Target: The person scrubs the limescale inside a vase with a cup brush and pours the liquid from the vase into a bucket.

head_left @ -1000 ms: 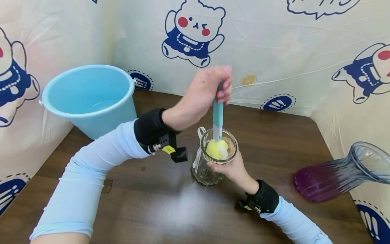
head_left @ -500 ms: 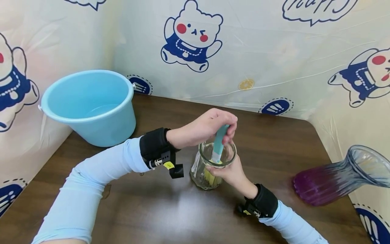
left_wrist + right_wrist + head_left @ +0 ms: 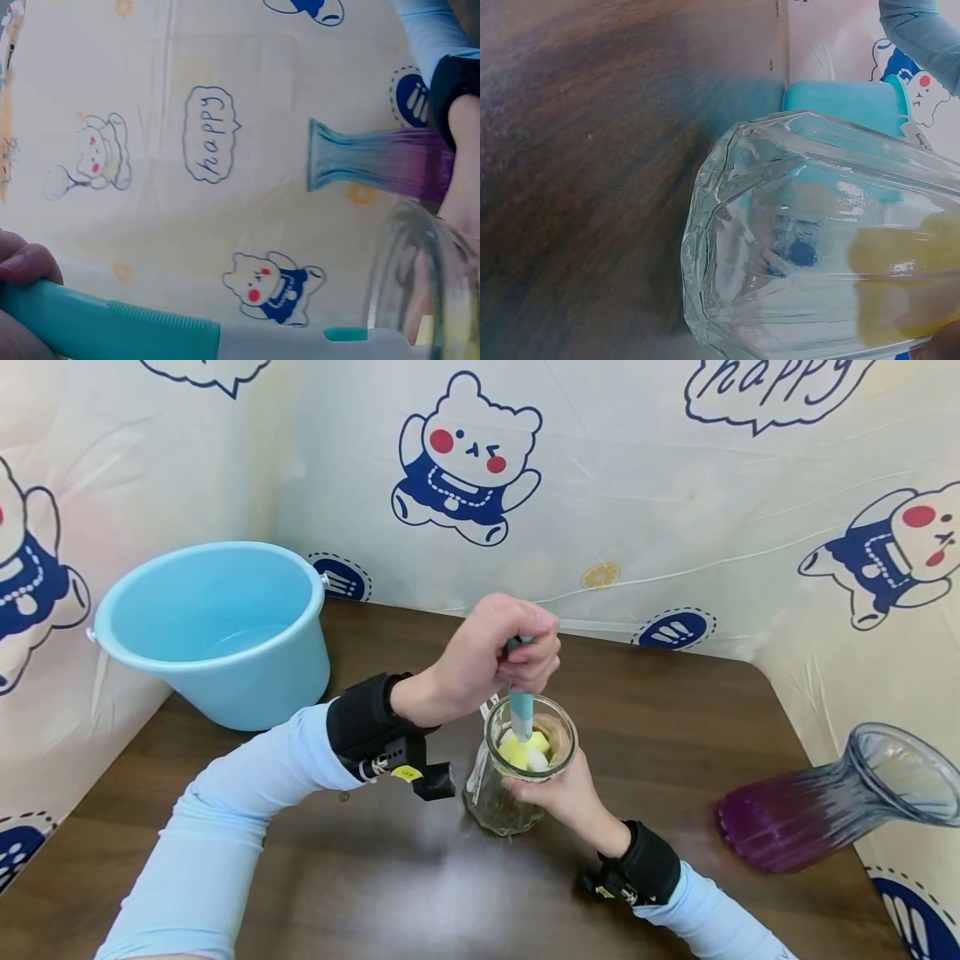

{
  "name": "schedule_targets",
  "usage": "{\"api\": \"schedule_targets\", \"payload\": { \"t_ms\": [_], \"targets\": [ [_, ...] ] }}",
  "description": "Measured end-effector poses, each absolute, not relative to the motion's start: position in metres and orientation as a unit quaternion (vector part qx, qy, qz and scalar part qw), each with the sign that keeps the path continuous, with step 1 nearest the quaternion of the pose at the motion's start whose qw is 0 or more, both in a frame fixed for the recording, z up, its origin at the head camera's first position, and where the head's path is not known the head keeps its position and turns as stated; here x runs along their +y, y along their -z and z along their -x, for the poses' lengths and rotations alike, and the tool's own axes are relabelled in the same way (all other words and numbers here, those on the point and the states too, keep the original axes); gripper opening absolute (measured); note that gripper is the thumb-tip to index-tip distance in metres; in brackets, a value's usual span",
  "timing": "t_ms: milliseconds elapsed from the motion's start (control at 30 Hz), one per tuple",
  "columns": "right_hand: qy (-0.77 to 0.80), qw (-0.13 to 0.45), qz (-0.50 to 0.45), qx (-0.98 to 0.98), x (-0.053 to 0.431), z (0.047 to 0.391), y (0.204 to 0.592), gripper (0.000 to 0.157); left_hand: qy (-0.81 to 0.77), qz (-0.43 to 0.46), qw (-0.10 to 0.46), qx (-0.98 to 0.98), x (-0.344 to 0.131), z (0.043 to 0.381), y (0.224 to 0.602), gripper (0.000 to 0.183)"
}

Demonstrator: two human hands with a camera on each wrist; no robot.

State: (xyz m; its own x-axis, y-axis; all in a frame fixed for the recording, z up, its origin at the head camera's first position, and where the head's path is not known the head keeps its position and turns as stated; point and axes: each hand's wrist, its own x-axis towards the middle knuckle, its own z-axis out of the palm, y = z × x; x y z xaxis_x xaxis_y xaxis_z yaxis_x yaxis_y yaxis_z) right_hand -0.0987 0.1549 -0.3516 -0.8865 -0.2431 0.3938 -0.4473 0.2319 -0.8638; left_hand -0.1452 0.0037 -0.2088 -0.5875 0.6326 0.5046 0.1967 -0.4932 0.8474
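Observation:
My left hand [image 3: 495,652] grips the teal-and-white handle of a sponge bottle brush [image 3: 522,714] above a clear glass jar [image 3: 498,806]. The brush's yellow and white sponge head [image 3: 517,749] sits inside the jar, just under the mouth; the right wrist view shows the yellow sponge [image 3: 889,251] through the glass. In the left wrist view the handle [image 3: 150,322] runs from my fingers toward the jar's rim [image 3: 405,255]. My right hand [image 3: 562,793] holds the jar near its top from the right side, with most of its fingers hidden behind the glass. A white ribbon or tag [image 3: 477,772] hangs at the jar's left.
A light blue bucket [image 3: 300,668] stands at the back left of the brown wooden table [image 3: 360,893]. On the right lies a purple-to-blue glass vase [image 3: 787,818], its mouth pointing right. A printed curtain [image 3: 660,477] encloses the table's back and sides.
The brush went down deep into the jar, then came back up with its sponge near the mouth. My right hand keeps hold of the jar. The view has tilted slightly up.

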Motion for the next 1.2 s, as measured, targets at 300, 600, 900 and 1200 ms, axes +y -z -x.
{"api": "schedule_targets", "payload": {
  "t_ms": [300, 600, 900, 1200],
  "targets": [
    [-0.582, 0.089, -0.220, -0.777, 0.155, 0.095, 0.353, 0.069, -0.736, -0.495, 0.086, 0.453, -0.006, 0.129, 0.205, 0.030],
    [-0.593, 0.073, -0.227, -0.769, 0.158, 0.096, 0.352, 0.064, -0.675, -0.539, 0.110, 0.492, 0.004, 0.128, 0.237, 0.028],
    [-0.609, 0.058, -0.221, -0.759, 0.157, 0.097, 0.351, 0.058, -0.663, -0.538, 0.143, 0.500, 0.010, 0.126, 0.256, 0.023],
    [-0.597, 0.064, -0.217, -0.770, 0.158, 0.097, 0.353, 0.062, -0.679, -0.516, 0.142, 0.502, 0.009, 0.127, 0.251, 0.023]
  ]
}}
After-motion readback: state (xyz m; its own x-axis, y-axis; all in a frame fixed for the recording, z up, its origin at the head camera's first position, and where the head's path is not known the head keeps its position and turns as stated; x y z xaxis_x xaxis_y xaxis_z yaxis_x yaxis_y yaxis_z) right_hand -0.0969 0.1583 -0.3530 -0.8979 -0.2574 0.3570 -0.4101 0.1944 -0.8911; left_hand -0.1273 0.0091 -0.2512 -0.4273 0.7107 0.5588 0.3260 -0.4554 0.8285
